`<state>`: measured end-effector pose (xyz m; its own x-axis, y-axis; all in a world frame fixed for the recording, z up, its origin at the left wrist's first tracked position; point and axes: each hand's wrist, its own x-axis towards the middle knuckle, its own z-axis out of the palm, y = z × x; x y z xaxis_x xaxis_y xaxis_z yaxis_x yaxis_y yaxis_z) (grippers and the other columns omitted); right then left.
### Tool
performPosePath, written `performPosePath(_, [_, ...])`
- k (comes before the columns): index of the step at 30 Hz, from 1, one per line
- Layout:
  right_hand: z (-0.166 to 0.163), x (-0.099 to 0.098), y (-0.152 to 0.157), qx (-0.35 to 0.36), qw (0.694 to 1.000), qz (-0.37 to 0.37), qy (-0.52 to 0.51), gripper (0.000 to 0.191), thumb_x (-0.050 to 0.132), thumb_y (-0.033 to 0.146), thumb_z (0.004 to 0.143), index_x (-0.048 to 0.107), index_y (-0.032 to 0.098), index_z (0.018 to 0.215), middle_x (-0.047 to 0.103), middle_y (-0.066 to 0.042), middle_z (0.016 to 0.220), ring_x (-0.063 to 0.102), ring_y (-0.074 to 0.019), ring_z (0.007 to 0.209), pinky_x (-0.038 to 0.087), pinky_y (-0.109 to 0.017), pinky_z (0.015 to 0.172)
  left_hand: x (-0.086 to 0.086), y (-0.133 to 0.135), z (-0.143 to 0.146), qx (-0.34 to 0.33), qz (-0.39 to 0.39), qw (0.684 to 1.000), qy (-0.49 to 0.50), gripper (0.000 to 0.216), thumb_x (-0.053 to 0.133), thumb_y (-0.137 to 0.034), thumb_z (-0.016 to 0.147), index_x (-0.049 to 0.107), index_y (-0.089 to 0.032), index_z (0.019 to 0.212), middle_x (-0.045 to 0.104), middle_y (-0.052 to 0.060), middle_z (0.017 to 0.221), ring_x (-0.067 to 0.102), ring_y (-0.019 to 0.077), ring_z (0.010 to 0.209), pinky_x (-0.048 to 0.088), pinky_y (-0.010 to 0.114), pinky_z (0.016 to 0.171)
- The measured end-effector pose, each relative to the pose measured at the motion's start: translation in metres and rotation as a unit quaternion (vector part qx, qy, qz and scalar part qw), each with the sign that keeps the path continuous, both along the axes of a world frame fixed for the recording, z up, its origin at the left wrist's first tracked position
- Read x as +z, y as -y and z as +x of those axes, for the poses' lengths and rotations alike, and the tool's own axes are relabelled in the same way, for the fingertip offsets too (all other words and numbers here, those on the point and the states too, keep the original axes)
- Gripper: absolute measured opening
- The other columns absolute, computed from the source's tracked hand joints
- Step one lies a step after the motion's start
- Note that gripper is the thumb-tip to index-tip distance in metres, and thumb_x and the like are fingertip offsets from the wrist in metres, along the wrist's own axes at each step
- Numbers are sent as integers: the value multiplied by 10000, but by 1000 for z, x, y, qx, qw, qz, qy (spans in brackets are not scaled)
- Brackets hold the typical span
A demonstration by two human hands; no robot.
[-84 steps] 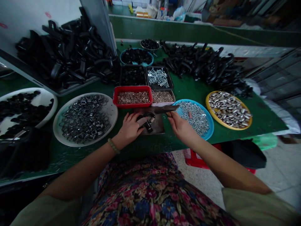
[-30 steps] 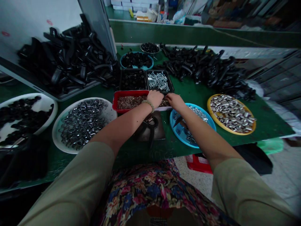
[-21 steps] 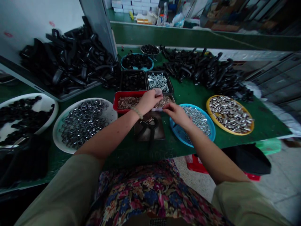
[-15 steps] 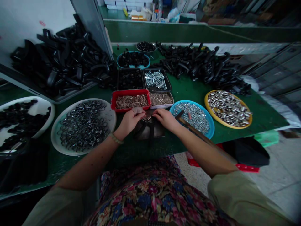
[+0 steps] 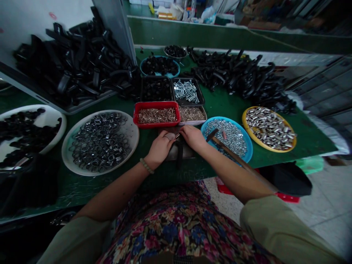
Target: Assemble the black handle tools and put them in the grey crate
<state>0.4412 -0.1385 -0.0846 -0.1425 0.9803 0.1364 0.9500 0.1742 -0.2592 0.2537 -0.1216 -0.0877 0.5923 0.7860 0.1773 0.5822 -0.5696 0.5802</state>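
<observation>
My left hand (image 5: 161,147) is closed over a black strap-like part (image 5: 179,156), whose lower end hangs toward me. Between my hands shows a small silver metal cylinder (image 5: 177,136), set at the top of the black part. My right hand (image 5: 194,137) pinches at the cylinder's right end; whatever is between its fingertips is hidden. Beneath both hands lies a dark metal plate (image 5: 188,152) on the green table. Just beyond them stands a red tray (image 5: 156,125) of thin copper-coloured pins, beside a pale tray (image 5: 192,123) of tiny brassy pieces.
A hammer (image 5: 229,152) lies across the blue plate (image 5: 249,156) of small silver pieces, near my right forearm. Farther right is a yellow plate (image 5: 277,149) of metal cylinders. On the left sits a white plate (image 5: 133,141) of metal rings. Black parts (image 5: 228,73) are heaped behind.
My left hand has moved right and closed in over the black part, covering more of it. The hands are nearer each other. The whole view has shifted slightly.
</observation>
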Motion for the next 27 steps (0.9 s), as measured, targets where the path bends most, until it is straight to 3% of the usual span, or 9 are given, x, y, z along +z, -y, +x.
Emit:
performPosePath(4, [4, -4, 1, 15, 1000, 7, 10, 133, 525, 197, 936, 637, 126, 940, 674, -117, 915, 632, -231, 890, 472, -325, 799, 6, 2, 3, -1, 32, 995, -94, 223, 468, -323, 959, 628, -172, 924, 587, 57, 1021, 602, 172, 882, 465, 275, 804])
performPosePath(13, [14, -5, 5, -9, 992, 18, -123, 114, 541, 221, 925, 639, 179, 886, 688, -49, 869, 641, -192, 834, 466, -287, 749, 18, 7, 3, -68, 114, 966, -222, 238, 383, -272, 986, 604, -193, 1024, 587, 52, 1045, 588, 185, 878, 429, 279, 692])
performPosePath(21, [6, 2, 5, -14, 999, -10, -38, 134, 517, 224, 944, 626, 154, 914, 677, -85, 900, 629, -207, 860, 452, -286, 746, 17, 8, 1, -74, 115, 965, -225, 224, 398, -248, 976, 605, -174, 1021, 582, 74, 1077, 576, 196, 908, 443, 293, 721])
performPosePath(27, [1, -4, 13, 22, 998, -5, 56, 212, 424, 214, 980, 617, 134, 944, 655, -115, 910, 615, -219, 870, 464, -301, 768, 22, 14, -6, -105, 132, 962, -214, 228, 424, -286, 964, 603, -202, 1079, 581, 54, 1114, 550, 217, 992, 479, 301, 748])
